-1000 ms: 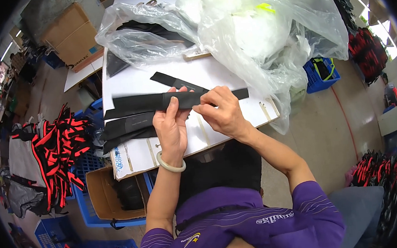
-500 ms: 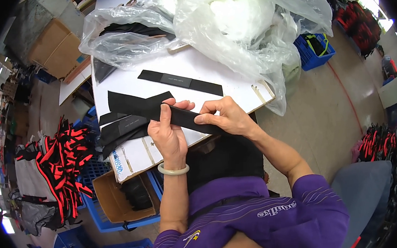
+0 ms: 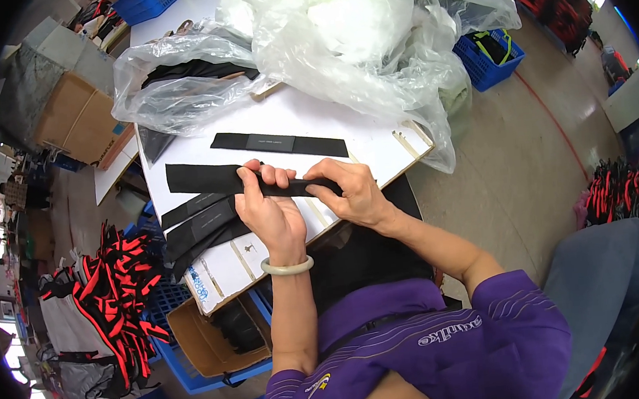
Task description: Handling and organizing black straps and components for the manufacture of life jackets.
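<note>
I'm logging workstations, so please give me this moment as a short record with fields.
Left hand: thumb-and-finger grip on the held strip, black
Right hand: pinching the same strip, farther right
Left wrist: pale bracelet
Table: white top
Beyond the hands: lone strip, black, lying flat, with a dark grey patch
Left of the hands: overlapping strips, black, exact count unclear
Table's far side: clear plastic bags
Below near left corner: open carton
</note>
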`<action>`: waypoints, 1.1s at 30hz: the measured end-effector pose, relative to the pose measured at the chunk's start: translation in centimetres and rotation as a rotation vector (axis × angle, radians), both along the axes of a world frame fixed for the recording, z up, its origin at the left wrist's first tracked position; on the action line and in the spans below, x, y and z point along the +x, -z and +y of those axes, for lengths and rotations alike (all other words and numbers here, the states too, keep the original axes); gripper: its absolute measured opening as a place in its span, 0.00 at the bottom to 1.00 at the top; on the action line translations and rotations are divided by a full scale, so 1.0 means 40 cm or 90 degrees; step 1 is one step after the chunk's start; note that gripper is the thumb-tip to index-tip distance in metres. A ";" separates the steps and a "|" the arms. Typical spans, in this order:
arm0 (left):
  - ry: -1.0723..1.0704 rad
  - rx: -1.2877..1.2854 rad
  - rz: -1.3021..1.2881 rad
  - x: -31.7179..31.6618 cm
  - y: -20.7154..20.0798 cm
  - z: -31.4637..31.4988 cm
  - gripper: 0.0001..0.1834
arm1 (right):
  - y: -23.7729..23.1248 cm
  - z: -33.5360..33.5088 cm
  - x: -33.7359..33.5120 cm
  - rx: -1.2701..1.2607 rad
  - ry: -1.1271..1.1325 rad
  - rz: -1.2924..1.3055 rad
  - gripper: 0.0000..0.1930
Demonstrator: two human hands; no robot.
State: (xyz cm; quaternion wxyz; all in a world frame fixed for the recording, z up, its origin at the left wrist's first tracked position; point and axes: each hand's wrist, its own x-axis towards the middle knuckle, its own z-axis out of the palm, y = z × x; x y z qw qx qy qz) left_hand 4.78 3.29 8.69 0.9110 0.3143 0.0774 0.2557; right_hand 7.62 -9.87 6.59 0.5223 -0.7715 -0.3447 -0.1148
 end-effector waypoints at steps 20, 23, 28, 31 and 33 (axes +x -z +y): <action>0.042 -0.036 0.169 0.068 0.141 -0.040 0.24 | -0.041 -0.139 0.327 0.074 0.241 0.028 0.09; 0.083 -0.017 0.231 0.058 0.202 -0.085 0.23 | -0.018 -0.117 0.564 0.070 0.283 0.033 0.09; 0.067 0.323 0.204 0.025 0.253 -0.130 0.13 | 0.100 -0.015 0.791 -0.276 0.493 -0.066 0.11; 0.076 0.309 0.211 0.027 0.253 -0.133 0.14 | 0.156 0.016 0.817 -0.276 0.497 -0.049 0.07; 0.083 0.335 0.197 0.031 0.254 -0.133 0.14 | 0.145 0.011 0.810 -0.259 0.482 -0.067 0.06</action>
